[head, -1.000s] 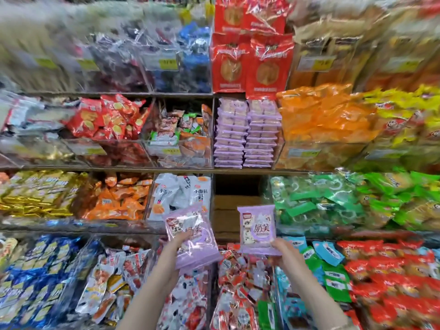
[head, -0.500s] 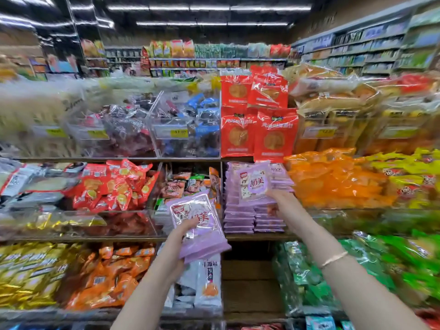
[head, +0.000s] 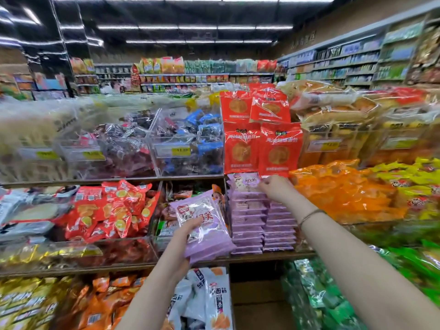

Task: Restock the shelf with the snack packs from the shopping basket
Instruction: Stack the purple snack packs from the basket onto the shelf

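After lifting one snack pack (head: 244, 182) onto the purple stack (head: 247, 222), pinching it in right grip (head: 277, 190), clutching spares (head: 209, 220) in left grip (head: 184, 236)

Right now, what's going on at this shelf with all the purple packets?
A person is restocking a shelf. Their right hand reaches to the purple stacks on it and seems to pinch the edge of the top pack, which lies on the left stack. Their left hand grips a bundle of the same purple packs, held in front of the shelf and not yet put away. The shopping basket is out of view.
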`<state>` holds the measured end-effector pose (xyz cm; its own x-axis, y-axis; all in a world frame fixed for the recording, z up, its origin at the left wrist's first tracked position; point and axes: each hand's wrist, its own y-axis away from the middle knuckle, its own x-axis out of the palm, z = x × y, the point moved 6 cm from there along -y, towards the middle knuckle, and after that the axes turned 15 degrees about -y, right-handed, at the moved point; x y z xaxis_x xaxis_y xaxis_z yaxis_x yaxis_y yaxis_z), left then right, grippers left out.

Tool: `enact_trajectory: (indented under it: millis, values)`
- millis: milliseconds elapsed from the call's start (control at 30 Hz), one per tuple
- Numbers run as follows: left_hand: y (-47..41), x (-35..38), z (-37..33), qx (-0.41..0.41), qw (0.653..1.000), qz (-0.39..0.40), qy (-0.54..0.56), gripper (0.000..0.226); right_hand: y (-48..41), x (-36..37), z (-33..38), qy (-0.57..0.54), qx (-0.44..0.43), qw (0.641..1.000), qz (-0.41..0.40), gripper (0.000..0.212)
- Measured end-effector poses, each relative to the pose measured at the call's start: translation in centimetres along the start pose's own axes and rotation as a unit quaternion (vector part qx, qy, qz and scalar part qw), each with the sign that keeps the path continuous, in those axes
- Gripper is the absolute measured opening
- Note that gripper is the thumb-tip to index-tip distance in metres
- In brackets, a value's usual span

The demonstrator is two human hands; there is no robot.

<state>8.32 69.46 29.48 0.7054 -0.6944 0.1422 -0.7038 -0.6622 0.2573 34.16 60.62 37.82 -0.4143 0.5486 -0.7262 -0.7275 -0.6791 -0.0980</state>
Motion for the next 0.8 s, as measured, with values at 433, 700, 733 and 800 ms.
enact_trajectory:
  millis: [433, 700, 733, 800]
  values:
    - [-0.4, 3.0, 0.5, -0.033, 0.999, 0.025, -0.018, 0.055, 3.7, -1.5, 0.9, 0.058, -0.124, 0.981, -0.138, 0.039]
    - [0.4, 5.9, 0.6, -0.005, 0.997, 0.054, -0.052, 0.094, 12.7, 4.5, 2.9, -0.134, -0.133, 0.98, 0.054, 0.063]
    - [0.5, 6.2, 0.6, -0.006, 0.997, 0.056, -0.057, 0.097, 12.7, 4.6, 2.4, -0.155, -0.114, 0.98, 0.055, 0.058]
    - [0.6, 6.7, 0.6, 0.005, 0.996, 0.056, -0.063, 0.095, 12.4, 4.3, 1.7, -0.218, -0.076, 0.971, 0.065, 0.047]
